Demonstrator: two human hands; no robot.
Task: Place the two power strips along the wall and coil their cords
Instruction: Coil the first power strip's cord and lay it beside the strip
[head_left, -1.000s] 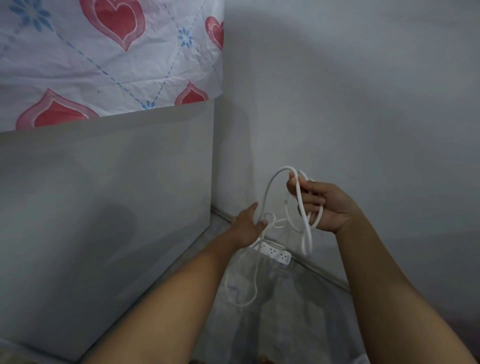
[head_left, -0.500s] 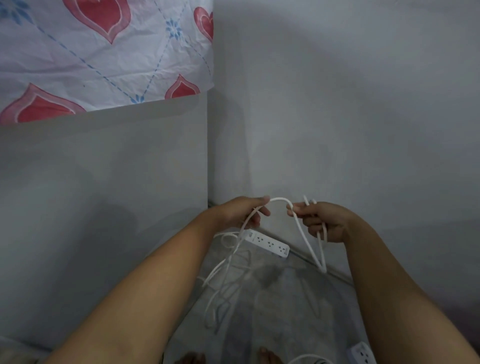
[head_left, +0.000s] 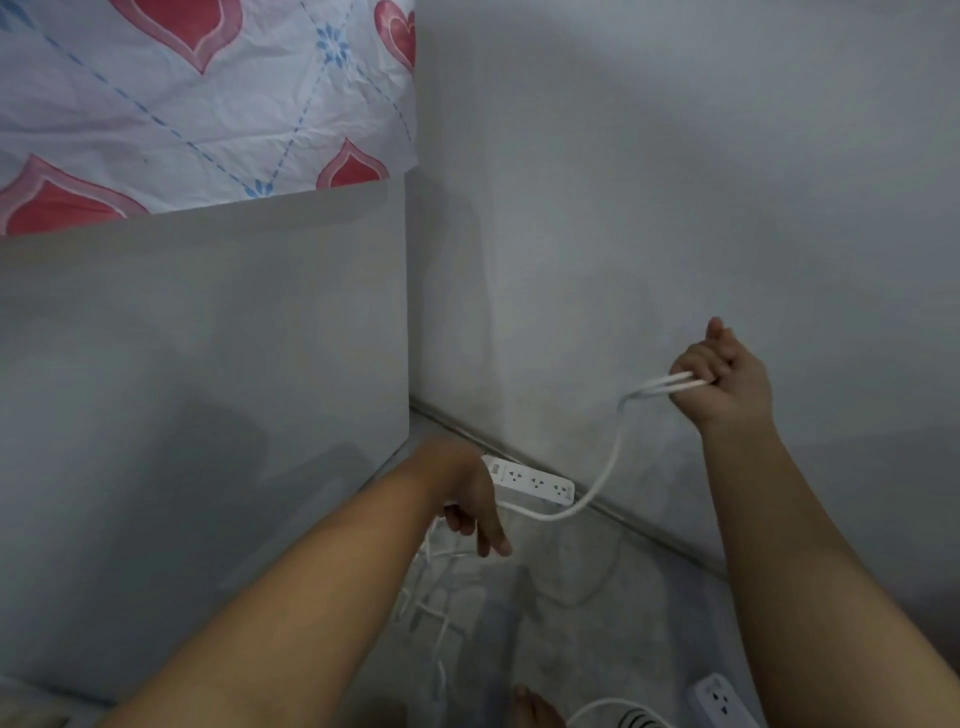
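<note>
Head-worn view, downward, near wall (head_left: 675, 208).

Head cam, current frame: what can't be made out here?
1. The second power strip: head view, cut off by the bottom edge and partly covered by the right forearm.
2. The power strip by the wall: where its cable leaves is hidden behind the left hand.
3. The cord: the loop count in the right hand is blurred and covered by fingers.
</note>
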